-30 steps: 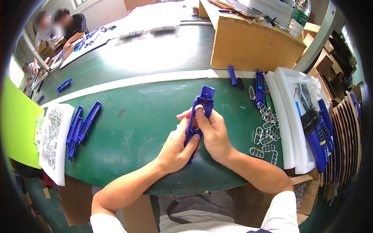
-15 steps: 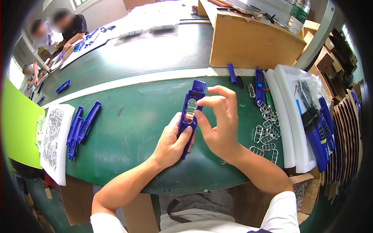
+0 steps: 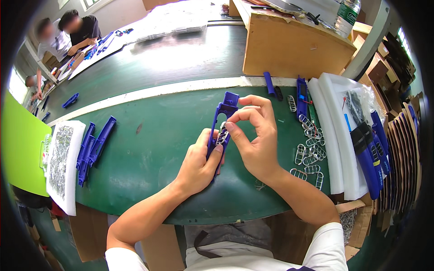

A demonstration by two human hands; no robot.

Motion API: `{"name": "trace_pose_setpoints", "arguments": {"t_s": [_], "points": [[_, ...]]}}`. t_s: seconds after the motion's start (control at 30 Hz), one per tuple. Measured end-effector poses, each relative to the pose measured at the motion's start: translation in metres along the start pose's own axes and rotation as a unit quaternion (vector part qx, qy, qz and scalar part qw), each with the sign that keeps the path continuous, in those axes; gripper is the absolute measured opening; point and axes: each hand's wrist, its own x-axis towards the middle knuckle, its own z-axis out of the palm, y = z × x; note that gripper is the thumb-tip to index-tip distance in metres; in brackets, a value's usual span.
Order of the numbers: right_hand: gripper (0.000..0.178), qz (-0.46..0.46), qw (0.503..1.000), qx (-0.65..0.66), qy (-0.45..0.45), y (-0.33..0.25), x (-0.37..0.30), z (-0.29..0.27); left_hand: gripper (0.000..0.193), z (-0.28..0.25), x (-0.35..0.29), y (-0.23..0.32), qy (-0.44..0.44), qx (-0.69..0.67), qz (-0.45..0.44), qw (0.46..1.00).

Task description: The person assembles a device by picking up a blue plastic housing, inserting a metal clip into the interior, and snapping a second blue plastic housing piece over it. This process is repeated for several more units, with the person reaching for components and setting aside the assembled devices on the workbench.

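Note:
My left hand (image 3: 195, 163) is wrapped round a long blue plastic housing (image 3: 228, 105), held tilted above the green table with its open side up. Inside the housing sits a shiny wire-like metal frame (image 3: 222, 137), slanted, with my left thumb at its lower end. At the frame's upper end, the thumb and index finger of my right hand (image 3: 260, 147) pinch it. Loose metal frames (image 3: 312, 158) of a similar look lie to the right of that hand. Part of the housing is hidden behind my left fingers.
More blue housings (image 3: 96, 147) lie at left beside a white foam tray (image 3: 68, 180) of small metal parts. White foam sheets (image 3: 332, 149) bearing blue tools border the right side. A wooden box (image 3: 298, 52) stands at the back. People sit far left.
The metal frame has tilted and sunk lower into the blue housing. My right thumb and index finger, apart before, have closed on its upper end. My left hand keeps its hold.

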Motion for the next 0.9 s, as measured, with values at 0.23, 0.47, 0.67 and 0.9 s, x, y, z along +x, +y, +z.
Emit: {"name": "trace_pose_setpoints", "arguments": {"t_s": [0.23, 0.47, 0.67, 0.9], "points": [[0.011, 0.002, 0.998, -0.057, 0.039, 0.000, 0.000, 0.000, 0.017, 0.000, -0.001, -0.001, -0.007, -0.003, -0.004, 1.000], [0.012, -0.002, 0.997, -0.074, 0.036, 0.006, -0.002, 0.004, 0.017, 0.001, -0.001, -0.001, -0.009, 0.005, -0.001, 1.000], [0.014, -0.022, 0.994, -0.104, 0.016, 0.011, -0.001, 0.003, 0.015, 0.000, 0.000, 0.000, -0.005, 0.029, 0.005, 1.000], [0.020, -0.003, 0.998, -0.060, -0.022, 0.004, -0.003, 0.002, 0.022, -0.004, 0.001, -0.001, 0.020, 0.056, -0.008, 0.998]]}}
